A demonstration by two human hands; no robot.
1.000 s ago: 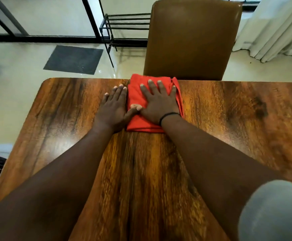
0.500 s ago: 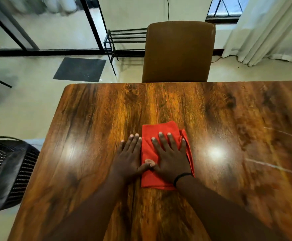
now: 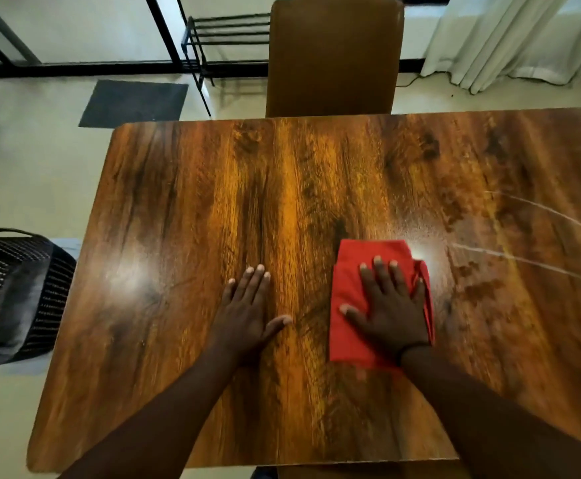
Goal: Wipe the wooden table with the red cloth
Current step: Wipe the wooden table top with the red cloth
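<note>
A folded red cloth (image 3: 349, 271) lies flat on the glossy wooden table (image 3: 185, 209), right of the middle. My right hand (image 3: 391, 311) presses down on it, palm flat and fingers spread, covering its lower right part. My left hand (image 3: 246, 311) rests flat on the bare wood a short gap to the left of the cloth, fingers spread, not touching it. Pale streaks (image 3: 537, 262) run across the table's right side.
A brown chair (image 3: 334, 57) stands at the table's far edge. A black woven basket (image 3: 13, 292) sits on the floor to the left. Behind are a dark mat (image 3: 133, 103), a black metal rack (image 3: 227, 32) and white curtains (image 3: 510, 36).
The cloth was pulled from the far edge toward me, then slid right under my right hand. My left hand has come off the cloth and stayed on the wood.
</note>
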